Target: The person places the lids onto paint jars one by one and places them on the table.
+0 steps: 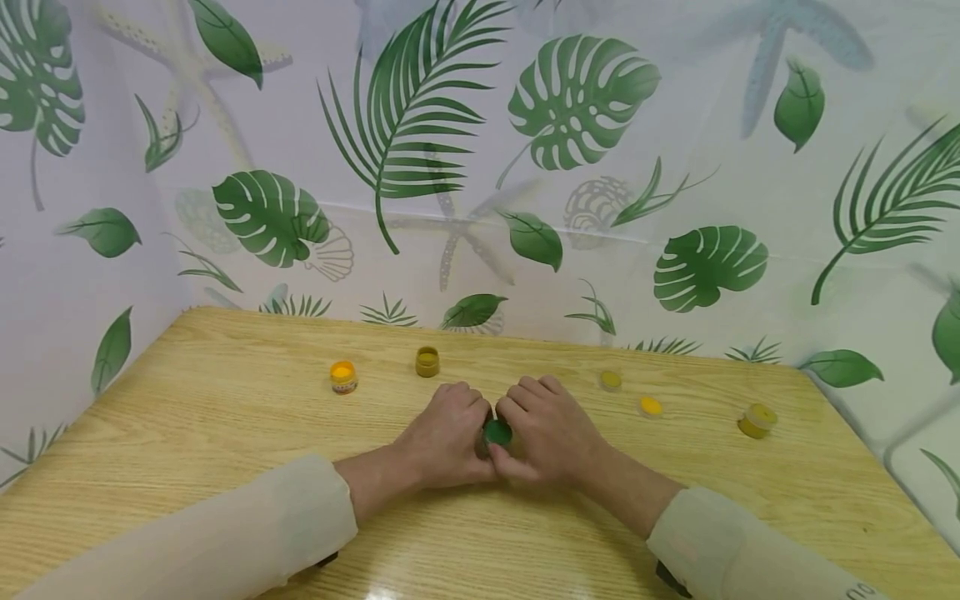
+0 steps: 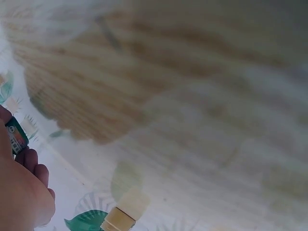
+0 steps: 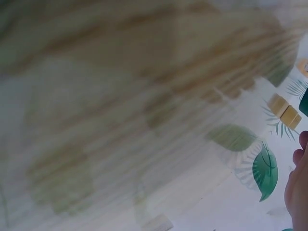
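Observation:
A small green paint jar [image 1: 497,432] stands upright between both hands near the middle of the table. My left hand [image 1: 448,435] grips it from the left, with fingers curled round its side. From the right, my right hand [image 1: 553,433] holds it too, its thumb at the near edge of the green top. In the left wrist view the jar [image 2: 17,136] shows a printed label next to the curled fingers [image 2: 30,160]. Only a dark green edge of the jar [image 3: 304,103] appears in the right wrist view. Most of its side is hidden by the hands.
Beyond the left hand stand an open orange jar [image 1: 343,377] and an open ochre jar [image 1: 427,362]. An ochre lid [image 1: 610,381] and an orange lid [image 1: 650,406] lie to the right, with another ochre jar [image 1: 757,421] farther right. Leaf-printed cloth [image 1: 465,200] backs the wooden table [image 1: 225,392].

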A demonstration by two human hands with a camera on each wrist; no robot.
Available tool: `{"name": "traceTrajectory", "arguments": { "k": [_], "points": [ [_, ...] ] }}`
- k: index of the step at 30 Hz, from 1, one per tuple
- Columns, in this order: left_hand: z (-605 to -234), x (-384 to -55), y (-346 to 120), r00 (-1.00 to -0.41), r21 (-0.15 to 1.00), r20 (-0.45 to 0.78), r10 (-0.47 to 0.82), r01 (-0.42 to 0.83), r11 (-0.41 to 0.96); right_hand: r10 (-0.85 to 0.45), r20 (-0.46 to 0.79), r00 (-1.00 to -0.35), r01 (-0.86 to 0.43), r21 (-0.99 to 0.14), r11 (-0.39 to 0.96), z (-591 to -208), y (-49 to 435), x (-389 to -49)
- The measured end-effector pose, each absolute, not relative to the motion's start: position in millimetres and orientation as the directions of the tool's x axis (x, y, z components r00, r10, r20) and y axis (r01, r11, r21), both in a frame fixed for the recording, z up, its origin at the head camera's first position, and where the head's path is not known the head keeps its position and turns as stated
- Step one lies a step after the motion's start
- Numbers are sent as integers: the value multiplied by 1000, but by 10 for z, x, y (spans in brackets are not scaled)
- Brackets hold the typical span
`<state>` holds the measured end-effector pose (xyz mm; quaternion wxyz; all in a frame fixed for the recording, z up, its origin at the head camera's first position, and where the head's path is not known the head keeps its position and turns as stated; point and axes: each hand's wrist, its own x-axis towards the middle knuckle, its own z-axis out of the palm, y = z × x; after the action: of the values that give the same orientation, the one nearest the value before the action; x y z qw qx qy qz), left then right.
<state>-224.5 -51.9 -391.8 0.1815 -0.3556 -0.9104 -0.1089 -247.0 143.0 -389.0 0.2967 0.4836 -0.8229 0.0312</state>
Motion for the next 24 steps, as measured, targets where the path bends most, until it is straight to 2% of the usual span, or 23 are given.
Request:
{"name": "traceTrajectory", "arguments": {
  "k": [4,7,13,15,17,20,24],
  "points": [
    [-3912,-2243,-519,-680,67,400,614,690,720,-779,504,-374,-808,234,540,-3876,1428,-2460],
    [-3908,-2242,-518,-673,56,396,624,696,715,-779,510,-365,-808,242,537,-3879,1429,-2461],
    [-3918,-2246,-511,-640,52,408,652,729,683,-770,578,-270,-800,311,514,-3915,1424,-2492],
    [-3923,-2245,-509,-638,59,413,650,730,680,-766,589,-258,-794,323,516,-3917,1423,-2496],
    [-3925,-2243,-509,-652,71,411,638,720,690,-764,584,-274,-792,314,524,-3916,1426,-2490],
    [-3924,-2237,-512,-673,82,396,624,704,706,-769,546,-332,-794,279,541,-3907,1430,-2470],
    [-3923,-2235,-514,-676,80,391,625,701,709,-782,496,-378,-797,256,548,-3899,1429,-2449]
  ]
}}
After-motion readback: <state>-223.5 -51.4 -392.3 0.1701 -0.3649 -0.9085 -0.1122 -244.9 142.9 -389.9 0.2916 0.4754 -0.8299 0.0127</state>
